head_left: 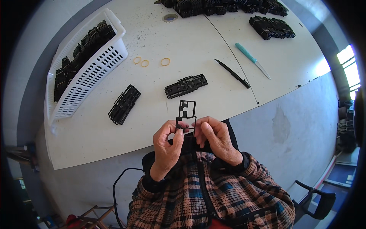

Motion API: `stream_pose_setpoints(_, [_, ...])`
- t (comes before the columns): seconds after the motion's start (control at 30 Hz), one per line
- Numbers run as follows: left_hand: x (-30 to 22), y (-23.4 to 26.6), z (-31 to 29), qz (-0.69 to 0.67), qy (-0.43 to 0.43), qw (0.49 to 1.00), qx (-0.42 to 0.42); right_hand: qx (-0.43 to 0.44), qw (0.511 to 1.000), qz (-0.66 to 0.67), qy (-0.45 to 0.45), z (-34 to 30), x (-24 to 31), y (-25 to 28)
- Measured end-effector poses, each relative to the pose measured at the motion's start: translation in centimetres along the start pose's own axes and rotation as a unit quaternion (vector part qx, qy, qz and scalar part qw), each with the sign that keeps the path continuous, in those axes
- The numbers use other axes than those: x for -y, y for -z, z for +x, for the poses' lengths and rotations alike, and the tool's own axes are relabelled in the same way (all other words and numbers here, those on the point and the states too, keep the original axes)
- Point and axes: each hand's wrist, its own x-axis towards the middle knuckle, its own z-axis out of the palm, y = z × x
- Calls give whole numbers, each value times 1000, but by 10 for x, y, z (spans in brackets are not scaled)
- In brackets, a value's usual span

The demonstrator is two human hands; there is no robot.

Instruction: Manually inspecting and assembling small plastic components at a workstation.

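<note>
The frame (185, 116) looks light, stiff and snappable to me, best held by its rim, left fingers (178, 138) pinching its near end, right fingers (207, 131) unclear.

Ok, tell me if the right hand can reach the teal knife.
Probably yes: the right hand could pass over the black tool lying between it and the teal knife, while the left hand holds the frame.

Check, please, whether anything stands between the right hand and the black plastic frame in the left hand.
Nothing visible does: the right hand is beside the lower right edge of the black plastic frame, which the left hand holds. Actual contact there is unclear.
</note>
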Motion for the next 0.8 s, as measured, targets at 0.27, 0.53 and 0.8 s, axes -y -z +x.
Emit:
stream_pose_setpoints(0.27, [-14, -1, -5, -67, 92, 993, 15, 6, 998, 61, -12, 2, -4, 4])
stream_pose_setpoints(0.53, [-10, -4, -6, -80, 98, 991, 36, 7, 999, 30, -15, 3, -6, 9])
stream_pose_setpoints(0.8, [-16, -8, -3, -77, 150, 983, 69, -9, 998, 56, -16, 5, -9, 12])
